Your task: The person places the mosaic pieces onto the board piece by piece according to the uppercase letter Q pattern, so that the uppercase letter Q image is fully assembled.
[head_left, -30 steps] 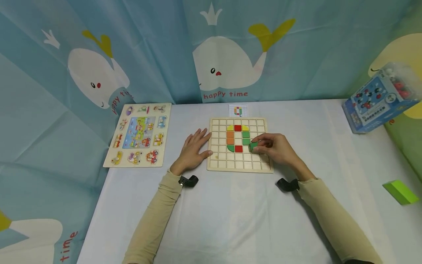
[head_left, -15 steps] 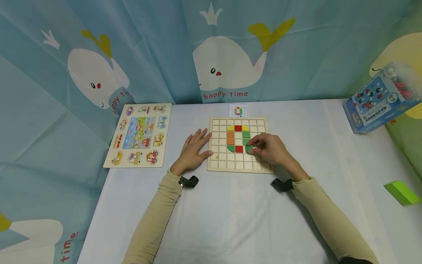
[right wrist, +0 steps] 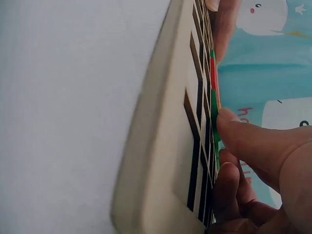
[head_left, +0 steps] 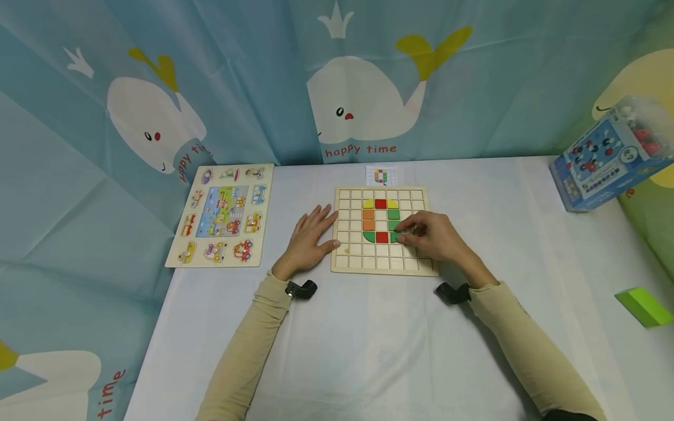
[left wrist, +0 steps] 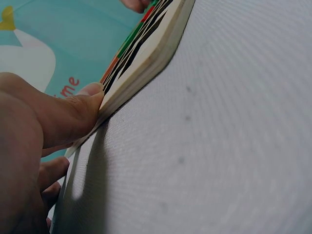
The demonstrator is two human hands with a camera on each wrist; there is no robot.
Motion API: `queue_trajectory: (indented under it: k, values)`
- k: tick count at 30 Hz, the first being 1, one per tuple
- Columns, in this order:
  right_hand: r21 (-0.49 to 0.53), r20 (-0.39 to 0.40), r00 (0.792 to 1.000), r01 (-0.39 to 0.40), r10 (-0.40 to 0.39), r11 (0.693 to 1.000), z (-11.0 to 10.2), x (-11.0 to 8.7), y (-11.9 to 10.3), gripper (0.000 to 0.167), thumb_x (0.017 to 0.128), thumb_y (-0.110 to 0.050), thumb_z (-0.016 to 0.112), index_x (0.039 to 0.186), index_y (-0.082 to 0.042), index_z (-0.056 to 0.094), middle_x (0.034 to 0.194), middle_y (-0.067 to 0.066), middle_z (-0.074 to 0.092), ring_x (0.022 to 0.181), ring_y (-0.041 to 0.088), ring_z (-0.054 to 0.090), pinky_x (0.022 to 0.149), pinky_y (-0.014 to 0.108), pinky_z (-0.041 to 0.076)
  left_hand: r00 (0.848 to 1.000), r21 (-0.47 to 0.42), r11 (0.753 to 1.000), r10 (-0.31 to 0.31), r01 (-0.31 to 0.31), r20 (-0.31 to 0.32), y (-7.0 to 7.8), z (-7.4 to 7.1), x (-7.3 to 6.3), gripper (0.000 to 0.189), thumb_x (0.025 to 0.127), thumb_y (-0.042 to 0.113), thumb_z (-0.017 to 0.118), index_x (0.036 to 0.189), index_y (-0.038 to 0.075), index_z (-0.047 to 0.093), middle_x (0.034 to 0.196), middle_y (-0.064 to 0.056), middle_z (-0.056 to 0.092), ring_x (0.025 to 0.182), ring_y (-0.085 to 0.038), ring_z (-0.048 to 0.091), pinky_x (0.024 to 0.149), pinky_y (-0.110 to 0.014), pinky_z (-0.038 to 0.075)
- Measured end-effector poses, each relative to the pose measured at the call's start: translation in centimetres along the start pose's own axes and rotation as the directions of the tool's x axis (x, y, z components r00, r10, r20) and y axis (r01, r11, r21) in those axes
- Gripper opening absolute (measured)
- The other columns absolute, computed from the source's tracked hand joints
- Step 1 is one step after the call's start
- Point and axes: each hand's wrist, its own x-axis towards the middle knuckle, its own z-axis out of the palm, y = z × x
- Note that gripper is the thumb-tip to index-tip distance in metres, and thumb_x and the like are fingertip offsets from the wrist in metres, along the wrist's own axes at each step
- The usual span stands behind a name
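A square wooden grid board [head_left: 389, 266] lies on the table, with coloured tiles set in its cells as a ring. Two orange tiles [head_left: 368, 220] form the left side and green squares [head_left: 393, 214] the right. Red tiles [head_left: 381, 204] sit at top and bottom; the top corners are yellow. My right hand [head_left: 432, 237] has thumb and forefinger on the green tile [head_left: 394, 237] at the ring's lower right corner, partly covering it. My left hand [head_left: 308, 242] lies with extended fingers against the board's left edge; in the left wrist view its thumb [left wrist: 80, 109] touches that edge.
A small pattern card [head_left: 380, 176] lies just behind the board. To the left is a wooden vehicle puzzle [head_left: 265, 219]. At the back right stands a blue box [head_left: 600, 164] with a clear top, and a bright green block [head_left: 643, 307] lies at the right.
My right hand has moved slightly left, bringing the green tile from beside the ring to its lower right corner, where it now lies flush with its neighbours. My left hand has stayed put.
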Motion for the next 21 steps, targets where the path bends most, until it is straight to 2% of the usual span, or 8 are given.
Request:
queue_trajectory:
  k: [12, 21]
  values:
    - [-0.048, -0.023, 0.999, 0.027, -0.028, 0.998, 0.34, 0.10, 0.15, 0.011, 0.090, -0.008, 0.085, 0.101, -0.006, 0.083, 0.098, 0.009, 0.076, 0.074, 0.017, 0.060, 0.067, 0.028, 0.048, 1.000, 0.009, 1.000, -0.001, 0.001, 0.002, 0.13, -0.08, 0.06, 0.074, 0.105, 0.034, 0.065, 0.168, 0.014, 0.033, 0.179, -0.006, 0.018, 0.168, -0.026, 0.005, 0.135, -0.051, -0.004]
    - [-0.047, -0.027, 0.999, 0.035, -0.036, 0.998, 0.45, 0.05, 0.13, 0.011, 0.090, -0.008, 0.085, 0.101, -0.006, 0.084, 0.097, 0.009, 0.075, 0.074, 0.016, 0.059, 0.066, 0.026, 0.047, 1.000, 0.005, 1.000, 0.005, -0.005, -0.006, 0.11, -0.02, -0.04, 0.074, 0.105, 0.034, 0.065, 0.168, 0.013, 0.033, 0.179, -0.007, 0.019, 0.168, -0.027, 0.006, 0.135, -0.052, -0.003]
